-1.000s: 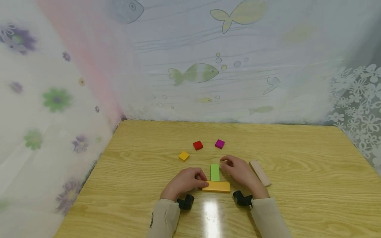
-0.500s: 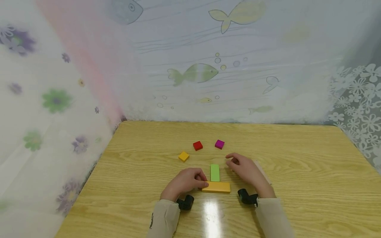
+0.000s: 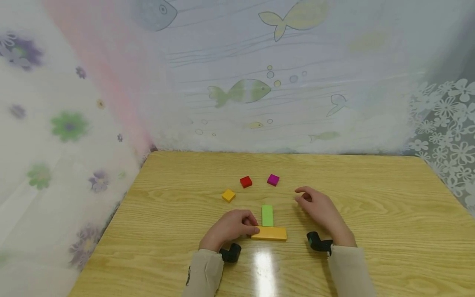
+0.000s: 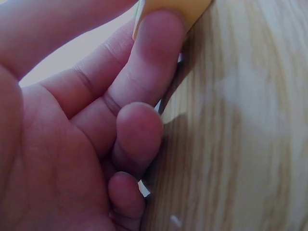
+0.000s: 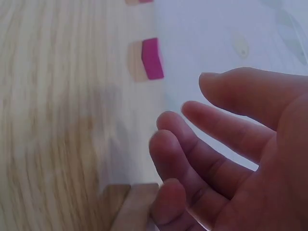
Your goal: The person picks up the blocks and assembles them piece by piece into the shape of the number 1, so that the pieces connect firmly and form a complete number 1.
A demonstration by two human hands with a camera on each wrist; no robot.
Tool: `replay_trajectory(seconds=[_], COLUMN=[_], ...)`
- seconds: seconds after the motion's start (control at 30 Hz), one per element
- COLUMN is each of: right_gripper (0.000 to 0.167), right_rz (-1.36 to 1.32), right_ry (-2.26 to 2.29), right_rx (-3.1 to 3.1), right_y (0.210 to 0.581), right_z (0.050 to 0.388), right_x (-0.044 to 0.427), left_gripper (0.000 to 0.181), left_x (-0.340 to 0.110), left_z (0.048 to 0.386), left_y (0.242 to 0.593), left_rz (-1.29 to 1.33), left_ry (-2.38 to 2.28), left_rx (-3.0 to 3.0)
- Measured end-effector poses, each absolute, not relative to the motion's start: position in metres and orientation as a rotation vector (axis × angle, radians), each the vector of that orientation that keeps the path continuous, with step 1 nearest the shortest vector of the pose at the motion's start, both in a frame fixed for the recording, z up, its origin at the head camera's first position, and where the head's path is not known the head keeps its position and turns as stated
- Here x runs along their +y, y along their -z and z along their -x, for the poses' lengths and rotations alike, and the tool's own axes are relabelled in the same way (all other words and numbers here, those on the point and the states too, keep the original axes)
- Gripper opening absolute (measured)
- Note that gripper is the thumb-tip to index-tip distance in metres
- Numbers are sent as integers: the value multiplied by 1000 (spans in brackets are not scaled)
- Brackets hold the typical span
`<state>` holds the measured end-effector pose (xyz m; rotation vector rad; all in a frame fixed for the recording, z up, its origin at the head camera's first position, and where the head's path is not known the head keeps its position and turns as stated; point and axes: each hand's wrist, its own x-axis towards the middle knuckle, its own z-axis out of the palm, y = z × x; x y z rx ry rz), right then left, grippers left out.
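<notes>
In the head view my left hand (image 3: 231, 227) holds the left end of a long orange-yellow block (image 3: 272, 233), which lies crosswise on the table. The left wrist view shows its fingers against the yellow block (image 4: 191, 10). A light green block (image 3: 267, 215) stretches away from the orange-yellow one, meeting its far side. To the right, my right hand (image 3: 322, 211) hovers with relaxed, slightly bent fingers and nothing between them. Close to those fingers, the right wrist view has a plain wooden block (image 5: 136, 208); from the head camera the hand hides it.
Farther back on the wood-grain table (image 3: 178, 177) lie three small square blocks: yellow (image 3: 228, 195), red (image 3: 246, 182) and purple (image 3: 273, 180). A curtain printed with fish (image 3: 248, 91) hangs behind the far edge, and flowered cloth (image 3: 70, 126) covers the left side.
My right hand has moved right, away from the green block, and now covers the wooden block that was visible in the head view. My left hand stays on the orange-yellow block.
</notes>
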<state>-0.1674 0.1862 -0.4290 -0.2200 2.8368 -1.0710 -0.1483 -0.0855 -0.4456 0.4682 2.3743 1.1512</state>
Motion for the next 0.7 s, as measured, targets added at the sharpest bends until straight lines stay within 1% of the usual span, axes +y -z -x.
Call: replay_trajectory(seconds=[0.3,0.7], right_gripper=[36,38], right_rz=[159,176], right_ry=[1105,1029], right_rx=[2795,2842], right_y=[426,427], right_z=[167,167], right_x=[200,215], left_gripper=[12,11], left_x=[-86,-85], left_z=[147,148], left_y=[444,443], left_rz=[-467,-464], left_ry=[-1149,-1139], left_rx=[2375,2380])
